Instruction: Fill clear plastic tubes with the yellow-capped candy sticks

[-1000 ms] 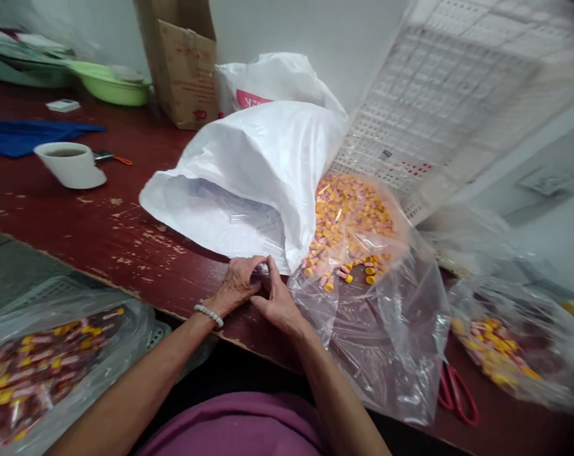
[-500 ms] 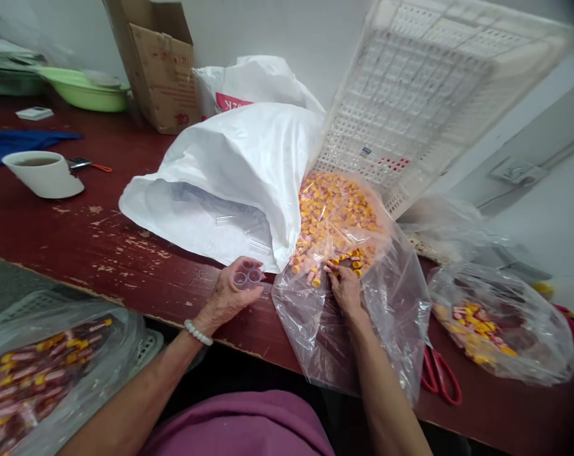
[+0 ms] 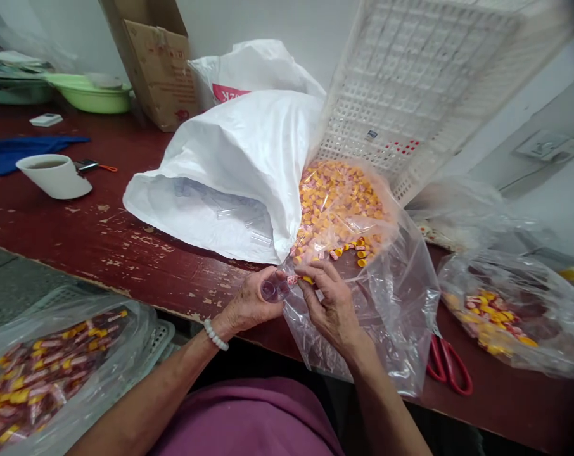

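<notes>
My left hand [image 3: 253,300] is wrapped round clear plastic tubes [image 3: 274,289], their round ends facing up. Close beside it, my right hand [image 3: 329,303] pinches a small pink-and-white piece with a yellow end [image 3: 296,279], held at the mouth of the tubes. Behind my hands, a clear plastic bag [image 3: 401,304] holds a heap of yellow and pink pieces [image 3: 339,199]. To its left lies an open white sack [image 3: 249,139] with more clear tubes [image 3: 261,237] inside.
Red-handled scissors [image 3: 451,366] and another bag of pieces [image 3: 510,316] lie right. A filled bag [image 3: 44,373] sits low left. A white cup [image 3: 54,176], green basin [image 3: 92,95], carton [image 3: 163,73] and tilted white crate [image 3: 410,95] stand farther back on the red table [image 3: 125,253].
My right hand has moved left from the heap, carrying a small yellow-ended piece to the tubes. My left hand has come right, so both hands are now close together.
</notes>
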Tool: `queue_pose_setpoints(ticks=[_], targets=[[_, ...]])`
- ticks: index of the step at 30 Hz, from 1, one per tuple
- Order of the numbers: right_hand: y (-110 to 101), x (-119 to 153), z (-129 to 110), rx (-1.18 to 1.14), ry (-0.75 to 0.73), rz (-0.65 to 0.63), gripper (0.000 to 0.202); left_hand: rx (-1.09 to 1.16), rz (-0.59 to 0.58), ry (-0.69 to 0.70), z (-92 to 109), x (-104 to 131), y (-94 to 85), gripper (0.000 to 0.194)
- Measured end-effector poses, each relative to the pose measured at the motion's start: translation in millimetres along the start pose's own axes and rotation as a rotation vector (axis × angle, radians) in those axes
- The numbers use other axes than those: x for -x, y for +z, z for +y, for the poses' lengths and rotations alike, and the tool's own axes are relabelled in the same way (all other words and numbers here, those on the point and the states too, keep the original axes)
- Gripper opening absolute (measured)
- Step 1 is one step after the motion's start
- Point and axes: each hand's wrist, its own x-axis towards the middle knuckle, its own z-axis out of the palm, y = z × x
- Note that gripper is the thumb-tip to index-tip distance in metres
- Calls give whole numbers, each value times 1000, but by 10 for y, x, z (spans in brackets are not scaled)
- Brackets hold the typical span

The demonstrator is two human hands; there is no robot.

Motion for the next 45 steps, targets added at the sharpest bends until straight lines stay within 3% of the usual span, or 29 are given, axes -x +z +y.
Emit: queue_pose_setpoints(ticks=[4,7,11,15,18,20,22,25,27,32,35,40,42,45], targets=[[-8,39,23,-35,88,24,47,139,-4,-72,67,22,44,29],[11,84,66,-8,105,82,45,279,0,-145,72,31,59,32],[202,198,116,87,-9,-5,51,269,9,-142,47,44,100,33],[286,275,235,54,4,-70,54,240,58,-197,32,66,141,32],[117,235,528,56,140,49,45,314,80,-296,10,70,115,34],[-39,178,818,231,326,145,36,334,117,-366,-15,68,73,37],[-144,125,1098,451,473,102,30,338,147,-403,-38,66,35,40],[-132,85,1325,581,538,0,20,336,144,-397,-55,64,11,41],[-49,80,1323,586,538,-17,16,323,141,-392,-59,65,13,40],[135,39,1124,639,526,-9,29,317,132,-390,-90,83,7,40],[246,-57,1071,652,388,-41,30,322,127,-389,-109,94,4,39],[530,-296,1100,602,139,-261,41,321,134,-382,-107,102,17,39],[590,-345,1127,615,127,-279,40,317,147,-379,-111,108,8,39],[525,-272,1195,646,195,-206,30,321,187,-398,-139,124,-26,41]])
